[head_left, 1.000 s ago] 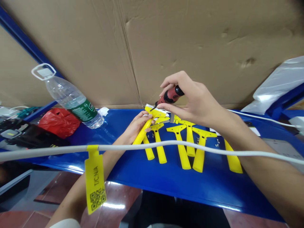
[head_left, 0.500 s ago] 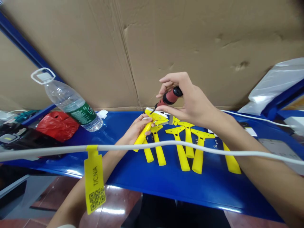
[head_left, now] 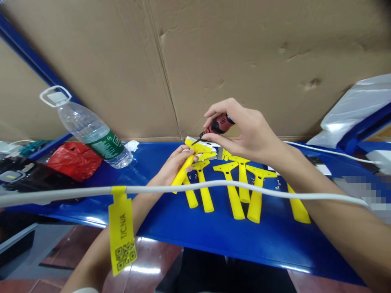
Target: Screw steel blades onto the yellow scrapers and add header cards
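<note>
My left hand (head_left: 175, 165) is closed round the handle of a yellow scraper (head_left: 183, 173), its wide head tilted up and away from me. My right hand (head_left: 241, 126) grips a red and black screwdriver (head_left: 218, 124) from above and the right. The screwdriver's thin shaft slants down to the left, and its tip is at the head of the held scraper. Several yellow scraper handles (head_left: 233, 199) lie just beyond and to the right of my left hand on the blue table (head_left: 183, 232). Small metal screws (head_left: 277, 185) lie among them.
A large water bottle (head_left: 100, 138) leans at the left beside a red plastic bag (head_left: 75, 160). A white cable (head_left: 165, 189) with a yellow tag (head_left: 122, 232) crosses in front of my forearms. Cardboard (head_left: 122, 61) stands behind the table. Clear plastic wrapping (head_left: 351, 110) is at the right.
The screwdriver has tilted flatter, and my right hand has shifted slightly with it. The held scraper's head has turned a little. My left hand keeps its hold.
</note>
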Demonstrator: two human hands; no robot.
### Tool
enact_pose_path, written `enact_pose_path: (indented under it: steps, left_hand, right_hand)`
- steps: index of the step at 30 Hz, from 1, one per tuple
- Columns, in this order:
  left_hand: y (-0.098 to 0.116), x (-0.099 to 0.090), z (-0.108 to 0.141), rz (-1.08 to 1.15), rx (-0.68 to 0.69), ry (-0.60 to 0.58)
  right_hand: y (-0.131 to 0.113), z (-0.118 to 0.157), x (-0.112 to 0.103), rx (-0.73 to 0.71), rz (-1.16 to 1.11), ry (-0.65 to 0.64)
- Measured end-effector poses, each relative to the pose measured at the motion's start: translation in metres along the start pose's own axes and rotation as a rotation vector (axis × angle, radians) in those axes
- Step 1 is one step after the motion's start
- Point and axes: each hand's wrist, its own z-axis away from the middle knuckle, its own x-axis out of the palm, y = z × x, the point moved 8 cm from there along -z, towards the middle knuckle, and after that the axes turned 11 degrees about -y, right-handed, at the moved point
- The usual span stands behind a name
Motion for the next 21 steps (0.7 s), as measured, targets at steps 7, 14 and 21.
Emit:
enact_pose_path:
  steps: [7, 14, 21]
  left_hand:
    - [-0.0014, -0.0021, -0.0008, 0.011, -0.009, 0.005]
    - [-0.0018, -0.0008, 0.0000, -0.003, -0.006, 0.009]
    - [0.0019, -0.0004, 0.0003, -0.005, 0.013, 0.022]
  right_hand:
    - [-0.0009, -0.0027, 0.0052, 0.051, -0.092, -0.098]
    - [-0.0029, -0.0028, 0.0057, 0.071, -0.033, -0.111]
    - [-0.0017, -0.0016, 0.0071, 0.052, -0.091, -0.086]
